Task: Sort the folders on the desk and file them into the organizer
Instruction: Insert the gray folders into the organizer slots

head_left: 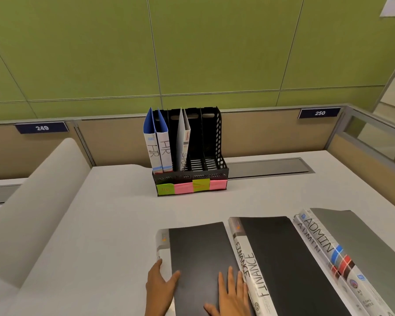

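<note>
A black organizer (214, 172) stands at the back of the desk with sticky labels along its front. Two blue HR folders (158, 151) fill its left slot and a grey folder (183, 142) leans in the second slot. Near me lies a black folder (198, 247) with a white spine. My left hand (159, 286) grips its left spine edge, thumb on the cover. My right hand (230, 295) rests flat on the cover's right side. To the right lie a black FINANCE folder (271, 254) and grey ADMIN folders (351, 252).
A white desk (114, 224) runs to a low beige partition (114, 144) with number plates 249 and 250. A grey cable tray lid (269, 167) lies right of the organizer. A pale curved divider (32, 201) rises on the left.
</note>
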{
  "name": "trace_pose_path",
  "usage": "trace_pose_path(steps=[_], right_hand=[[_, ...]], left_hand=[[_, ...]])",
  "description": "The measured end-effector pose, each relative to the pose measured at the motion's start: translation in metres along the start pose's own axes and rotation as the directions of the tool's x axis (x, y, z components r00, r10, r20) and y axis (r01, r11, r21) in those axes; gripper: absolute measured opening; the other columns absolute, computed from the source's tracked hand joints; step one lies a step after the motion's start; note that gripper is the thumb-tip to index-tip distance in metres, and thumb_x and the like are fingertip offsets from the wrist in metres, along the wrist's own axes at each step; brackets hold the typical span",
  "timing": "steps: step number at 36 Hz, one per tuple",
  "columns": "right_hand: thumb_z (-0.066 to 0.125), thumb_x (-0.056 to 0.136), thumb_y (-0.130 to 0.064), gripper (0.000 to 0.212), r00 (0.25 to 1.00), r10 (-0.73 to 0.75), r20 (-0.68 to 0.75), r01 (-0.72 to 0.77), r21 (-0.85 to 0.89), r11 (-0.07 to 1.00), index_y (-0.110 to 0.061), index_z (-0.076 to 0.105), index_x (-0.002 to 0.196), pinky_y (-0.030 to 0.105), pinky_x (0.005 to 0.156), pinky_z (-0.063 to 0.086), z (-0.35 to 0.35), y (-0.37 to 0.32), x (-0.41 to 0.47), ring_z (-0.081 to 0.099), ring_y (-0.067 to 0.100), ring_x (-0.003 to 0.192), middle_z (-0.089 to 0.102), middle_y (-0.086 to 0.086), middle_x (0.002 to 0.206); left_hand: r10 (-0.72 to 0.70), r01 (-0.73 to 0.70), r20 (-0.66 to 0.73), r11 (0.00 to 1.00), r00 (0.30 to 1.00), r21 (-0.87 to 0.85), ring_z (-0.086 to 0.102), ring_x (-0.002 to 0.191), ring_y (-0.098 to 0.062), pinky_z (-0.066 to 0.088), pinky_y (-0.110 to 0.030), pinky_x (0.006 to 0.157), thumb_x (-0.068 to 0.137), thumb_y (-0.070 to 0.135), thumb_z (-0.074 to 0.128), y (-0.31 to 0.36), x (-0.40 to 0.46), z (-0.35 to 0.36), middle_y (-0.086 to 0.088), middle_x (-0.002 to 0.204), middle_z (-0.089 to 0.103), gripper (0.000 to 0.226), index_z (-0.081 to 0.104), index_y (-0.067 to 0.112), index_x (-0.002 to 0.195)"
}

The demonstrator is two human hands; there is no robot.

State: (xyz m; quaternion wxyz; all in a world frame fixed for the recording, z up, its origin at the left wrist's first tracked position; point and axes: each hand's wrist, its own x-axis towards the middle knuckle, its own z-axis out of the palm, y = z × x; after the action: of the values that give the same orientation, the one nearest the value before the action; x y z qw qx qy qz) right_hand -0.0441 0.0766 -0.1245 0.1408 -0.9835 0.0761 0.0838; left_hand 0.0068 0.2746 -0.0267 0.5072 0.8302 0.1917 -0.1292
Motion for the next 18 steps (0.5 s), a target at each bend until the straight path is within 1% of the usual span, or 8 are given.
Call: trace_pose_path(steps=[2,5,7,8,10,12,14,18], right_hand=[[0.042,0.050,-0.086,0.106,1.000,-0.004,0.014,0.004,-0.010,1.000,-0.016,0.049,0.129,0.046,0.120,-0.006,-0.003,0.000,0.000,-0.009,0.038,0.154,0.005,0.019,0.167],[0.044,0.052,-0.089,0.105,1.000,0.008,0.009,-0.008,-0.010,1.000,-0.018,0.051,0.129,0.045,0.120,-0.005,-0.001,0.002,-0.002,-0.007,0.037,0.154,0.038,0.016,0.151],[0.044,0.055,-0.092,0.106,0.998,0.032,0.061,-0.031,-0.019,0.999,-0.019,0.054,0.132,0.042,0.119,-0.008,-0.014,-0.003,-0.007,0.006,0.035,0.153,0.049,0.017,0.145],[0.038,0.060,-0.096,0.111,0.995,0.036,0.097,-0.032,-0.039,0.999,-0.018,0.053,0.138,0.040,0.118,-0.015,-0.025,-0.007,-0.008,0.011,0.033,0.152,0.044,0.021,0.151],[0.008,0.057,-0.103,0.130,0.987,0.007,0.158,-0.010,0.018,1.000,-0.024,0.024,0.159,0.036,0.105,-0.035,-0.046,-0.016,-0.010,-0.008,0.030,0.150,-0.003,0.015,0.163],[-0.007,0.039,-0.099,0.141,0.965,0.035,0.259,-0.066,0.113,0.991,-0.028,-0.005,0.160,0.043,0.111,-0.030,-0.059,-0.020,-0.013,-0.026,0.030,0.148,-0.033,0.002,0.153],[0.000,0.042,-0.097,0.137,0.959,0.048,0.281,-0.111,0.214,0.970,-0.029,-0.006,0.160,0.049,0.121,-0.013,-0.073,-0.026,-0.014,-0.023,0.031,0.151,-0.029,-0.002,0.159],[0.030,0.074,-0.084,0.103,0.967,0.013,0.255,-0.124,0.424,0.897,-0.034,0.004,0.160,0.050,0.125,-0.002,-0.092,-0.034,-0.015,-0.015,0.027,0.154,-0.013,-0.003,0.168]], left_hand=[[-0.008,0.008,0.007,0.999,1.000,-0.052,0.047,0.135,-0.035,0.036,-0.049,0.115,0.086,0.024,0.077,0.002,0.000,-0.006,-0.013,0.153,0.043,0.078,0.035,0.009,0.150],[-0.040,0.045,0.045,0.992,0.998,-0.118,0.050,0.132,-0.036,0.039,-0.049,0.110,0.086,0.020,0.076,0.007,-0.002,-0.017,-0.013,0.151,0.045,0.080,0.031,0.010,0.151],[-0.046,0.060,0.084,0.984,0.995,-0.166,0.054,0.127,-0.036,0.043,-0.053,0.109,0.085,0.021,0.078,0.009,-0.002,-0.023,-0.013,0.149,0.048,0.082,0.030,0.014,0.151],[-0.046,0.064,0.106,0.983,0.993,-0.173,0.056,0.123,-0.035,0.045,-0.055,0.107,0.085,0.023,0.077,0.010,-0.002,-0.025,-0.013,0.146,0.050,0.079,0.031,0.017,0.150],[-0.029,0.050,0.147,0.988,0.989,-0.144,0.060,0.114,-0.031,0.050,-0.055,0.101,0.087,0.027,0.075,0.014,-0.007,-0.027,-0.009,0.137,0.054,0.070,0.035,0.023,0.144],[0.003,0.021,0.156,0.988,0.988,-0.150,0.061,0.106,-0.026,0.054,-0.051,0.095,0.088,0.028,0.074,0.022,-0.014,-0.028,-0.004,0.128,0.056,0.065,0.035,0.028,0.140],[0.060,-0.032,0.152,0.983,0.987,-0.182,0.062,0.101,-0.023,0.057,-0.044,0.087,0.089,0.026,0.073,0.032,-0.022,-0.029,-0.001,0.122,0.057,0.060,0.034,0.035,0.135],[0.176,-0.129,0.173,0.959,0.969,-0.251,0.066,0.097,-0.021,0.057,-0.029,0.070,0.093,0.021,0.068,0.059,-0.037,-0.036,0.006,0.116,0.059,0.054,0.037,0.041,0.132]])
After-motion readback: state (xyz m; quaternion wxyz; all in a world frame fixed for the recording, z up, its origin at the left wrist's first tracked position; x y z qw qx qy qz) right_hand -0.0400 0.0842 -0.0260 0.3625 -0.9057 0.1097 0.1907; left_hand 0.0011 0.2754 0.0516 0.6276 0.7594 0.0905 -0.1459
